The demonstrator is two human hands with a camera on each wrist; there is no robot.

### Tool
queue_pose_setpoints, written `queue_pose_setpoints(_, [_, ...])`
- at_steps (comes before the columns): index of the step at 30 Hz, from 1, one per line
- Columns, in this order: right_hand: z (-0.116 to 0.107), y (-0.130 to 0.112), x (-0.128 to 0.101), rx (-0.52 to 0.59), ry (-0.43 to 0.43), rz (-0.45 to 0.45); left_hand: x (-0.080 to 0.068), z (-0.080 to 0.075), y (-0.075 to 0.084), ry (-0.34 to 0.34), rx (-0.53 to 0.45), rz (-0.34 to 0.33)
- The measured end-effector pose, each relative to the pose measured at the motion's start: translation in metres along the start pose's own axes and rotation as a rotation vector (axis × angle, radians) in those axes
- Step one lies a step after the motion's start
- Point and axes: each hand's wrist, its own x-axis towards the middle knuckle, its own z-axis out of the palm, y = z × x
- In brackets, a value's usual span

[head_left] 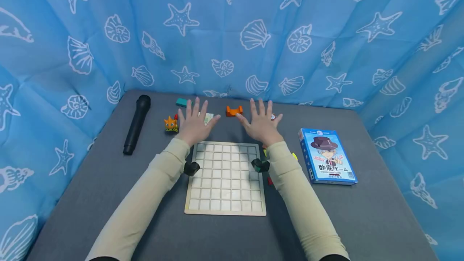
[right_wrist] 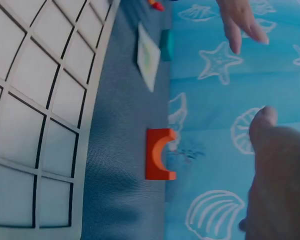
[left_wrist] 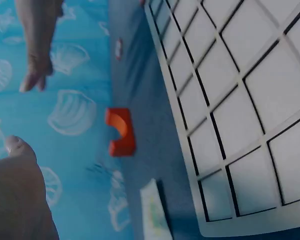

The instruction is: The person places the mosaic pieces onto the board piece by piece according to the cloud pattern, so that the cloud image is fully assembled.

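Grey felt is covering the surface (head_left: 108,196) where I am holding both hands out flat, fingers spread and gripping nothing. I am hovering my left hand (head_left: 194,123) and my right hand (head_left: 262,123) side by side but apart, just beyond the far edge of the white grid board (head_left: 226,178). Between them, near the blue curtain (head_left: 232,31), an orange arch block (head_left: 234,110) is lying on the surface, untouched. A small pale card (head_left: 208,118) is showing beside my left hand, with a spiky orange toy (head_left: 170,124) and a teal block (head_left: 181,102) close by. Further left a black microphone (head_left: 136,124) is lying, and a blue game box (head_left: 327,155) is resting well to the right.
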Motion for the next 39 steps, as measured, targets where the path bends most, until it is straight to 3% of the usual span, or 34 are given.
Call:
queue_pose_setpoints(3, [-0.005,0.02,-0.015,0.031,-0.03,0.026,-0.019,0.001,0.001,0.013,-0.04,0.092])
queue_pose_setpoints(7, [-0.007,0.049,-0.04,0.014,-0.072,0.028,-0.059,0.002,-0.01,0.047,-0.12,0.189])
queue_pose_setpoints(11, [0.006,0.068,-0.057,0.005,-0.035,-0.023,-0.092,0.014,-0.038,0.049,-0.211,0.195])
queue_pose_setpoints(14, [0.021,0.079,-0.061,0.017,-0.009,-0.062,-0.104,0.033,-0.061,0.011,-0.23,0.185])
queue_pose_setpoints(19, [0.033,0.092,-0.055,0.085,-0.053,-0.112,-0.104,0.059,-0.082,0.021,-0.278,0.21])
queue_pose_setpoints(23, [0.032,0.101,-0.05,0.119,-0.064,-0.123,-0.1,0.071,-0.086,0.064,-0.317,0.246])
queue_pose_setpoints(26, [0.031,0.106,-0.051,0.118,-0.048,-0.123,-0.099,0.078,-0.087,0.079,-0.266,0.289])
queue_pose_setpoints(33, [0.032,0.103,-0.045,0.103,-0.032,-0.174,-0.098,0.076,-0.094,0.115,-0.152,0.307])
queue_pose_setpoints(39, [0.034,0.102,-0.041,0.101,-0.057,-0.184,-0.098,0.072,-0.094,0.116,-0.157,0.305])
